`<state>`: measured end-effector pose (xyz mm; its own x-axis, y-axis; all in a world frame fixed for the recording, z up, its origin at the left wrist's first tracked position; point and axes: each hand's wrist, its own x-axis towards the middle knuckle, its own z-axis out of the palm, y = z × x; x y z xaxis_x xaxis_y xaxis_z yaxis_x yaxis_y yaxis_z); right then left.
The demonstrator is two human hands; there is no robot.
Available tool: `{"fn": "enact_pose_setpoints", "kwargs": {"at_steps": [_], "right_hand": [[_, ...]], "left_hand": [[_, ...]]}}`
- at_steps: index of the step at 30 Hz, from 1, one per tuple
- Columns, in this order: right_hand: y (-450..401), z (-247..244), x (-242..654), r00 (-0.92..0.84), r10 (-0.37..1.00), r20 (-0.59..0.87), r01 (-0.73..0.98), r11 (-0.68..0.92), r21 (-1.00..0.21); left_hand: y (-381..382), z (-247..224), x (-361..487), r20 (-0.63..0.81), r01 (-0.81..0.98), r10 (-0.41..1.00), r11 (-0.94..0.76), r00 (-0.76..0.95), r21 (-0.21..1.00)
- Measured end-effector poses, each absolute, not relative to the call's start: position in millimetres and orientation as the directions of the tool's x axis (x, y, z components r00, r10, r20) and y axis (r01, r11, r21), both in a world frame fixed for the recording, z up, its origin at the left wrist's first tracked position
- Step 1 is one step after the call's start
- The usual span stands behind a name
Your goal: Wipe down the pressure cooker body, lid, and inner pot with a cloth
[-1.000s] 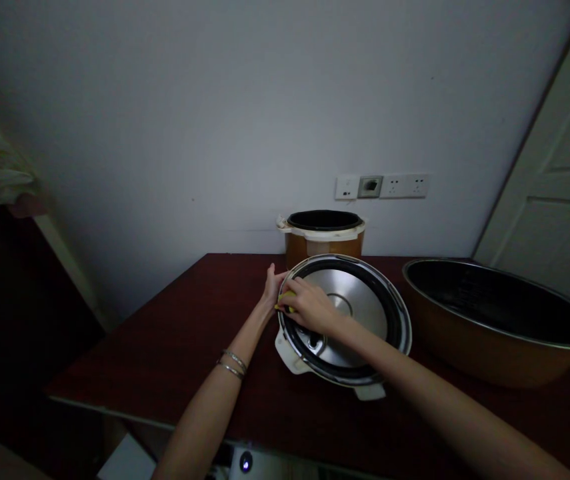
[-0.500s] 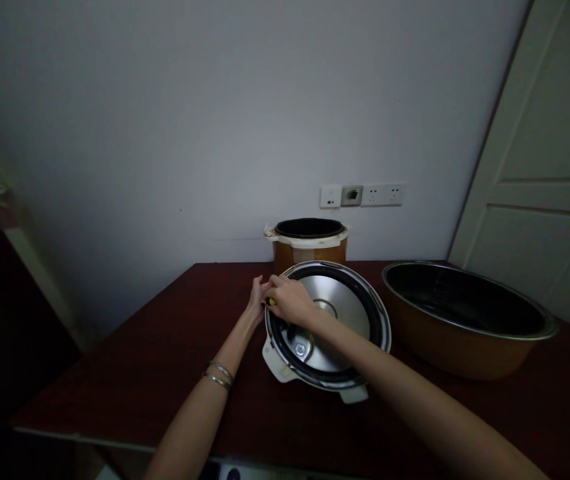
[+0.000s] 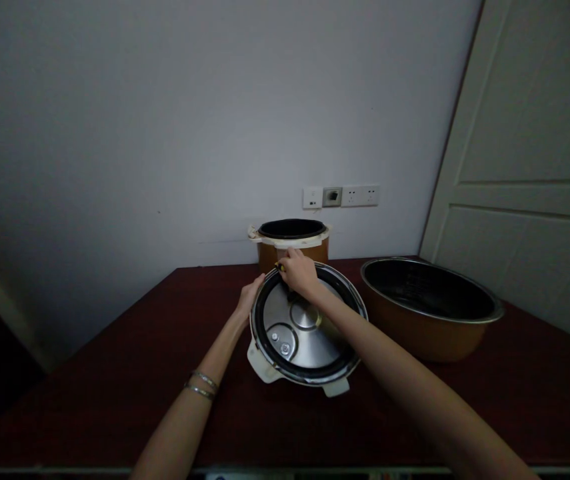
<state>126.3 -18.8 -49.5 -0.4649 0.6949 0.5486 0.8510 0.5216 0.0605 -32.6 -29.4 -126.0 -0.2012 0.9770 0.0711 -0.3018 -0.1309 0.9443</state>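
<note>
A round pressure cooker lid is propped with its metal inner side and black sealing ring facing me. My left hand is closed on its upper left rim, the fingers partly hidden behind it. Over the top of the lid, my right hand is closed around a small black-and-yellow tool. Most of that tool is covered by the fingers, so its kind cannot be made out. Behind the lid stands the brown cooker body with its white collar.
A large inner pot, brown outside and dark inside, stands to the right of the lid. The dark red table meets a pale wall with sockets. A white door is at the right.
My right hand has shifted from the lid's left edge toward its top with the tool. My left hand now sits apart from it on the rim. The view has turned slightly right.
</note>
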Motion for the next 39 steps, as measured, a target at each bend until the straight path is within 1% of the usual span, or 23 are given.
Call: {"fn": "enact_pose_setpoints", "kwargs": {"at_steps": [2,3,7,15,20,23,28,35,37,39], "right_hand": [[-14,-46,137,-0.437,0.718,0.542,0.872,0.486,0.059],[-12,-45,143,-0.422,0.731,0.537,0.882,0.467,0.058],[-7,-40,167,-0.372,0.777,0.508,0.914,0.401,0.056],[-23,-38,214,-0.279,0.846,0.455,0.958,0.277,0.074],[-46,-52,237,-0.274,0.861,0.428,0.961,0.258,0.096],[-61,-68,249,-0.307,0.852,0.424,0.951,0.294,0.098],[-88,-97,266,-0.401,0.775,0.488,0.906,0.416,0.083],[-124,-126,257,-0.474,0.745,0.469,0.865,0.494,0.090],[-130,-132,249,-0.498,0.733,0.464,0.842,0.536,0.056],[-136,-137,239,-0.528,0.710,0.466,0.799,0.601,-0.010]], "left_hand": [[-31,-125,-31,0.106,-0.231,0.964,-0.164,-0.242,0.959],[-33,-124,-30,0.109,-0.223,0.966,-0.163,-0.236,0.961],[-39,-119,-26,0.102,-0.207,0.964,-0.155,-0.246,0.966],[-33,-128,-34,0.163,-0.154,0.960,-0.201,-0.229,0.968],[-30,-129,-35,0.150,-0.165,0.960,-0.191,-0.235,0.968],[-33,-125,-33,0.143,-0.180,0.955,-0.193,-0.259,0.964],[-34,-124,-31,0.131,-0.184,0.955,-0.183,-0.265,0.966],[-35,-124,-29,0.126,-0.171,0.948,-0.182,-0.293,0.968],[-35,-125,-29,0.134,-0.157,0.945,-0.188,-0.299,0.970],[-34,-127,-30,0.144,-0.156,0.943,-0.197,-0.302,0.968]]}}
